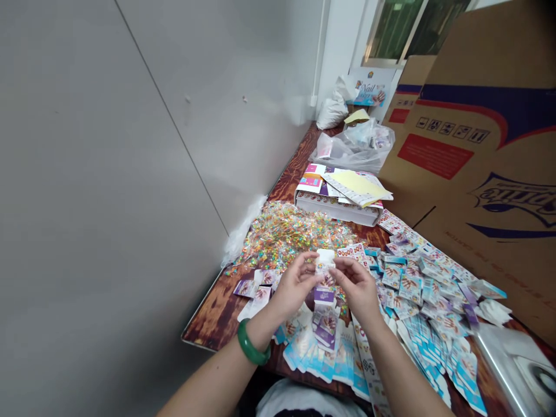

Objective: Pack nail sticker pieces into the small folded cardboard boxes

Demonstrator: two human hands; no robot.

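Between the fingertips of my left hand (297, 285) and my right hand (357, 285) is a small printed box (325, 267) with its white flap standing up. Both hands are closed on its sides. Just below it lie purple boxes (325, 327) on top of fanned-out blue flat cartons (306, 350). A spread of small clear packets with colourful bits (299, 229) lies beyond my hands. Left of my left hand are several purple-and-white cartons (260, 295). A sticker sheet (353, 252) lies right behind my right hand.
To the right, many small filled-out boxes (410, 286) lie in a heap beside a large cardboard carton (486, 162). A white stack of printed sheets (336, 208) and a plastic bag (356, 145) stand farther back. A grey wall (130, 202) runs along the left.
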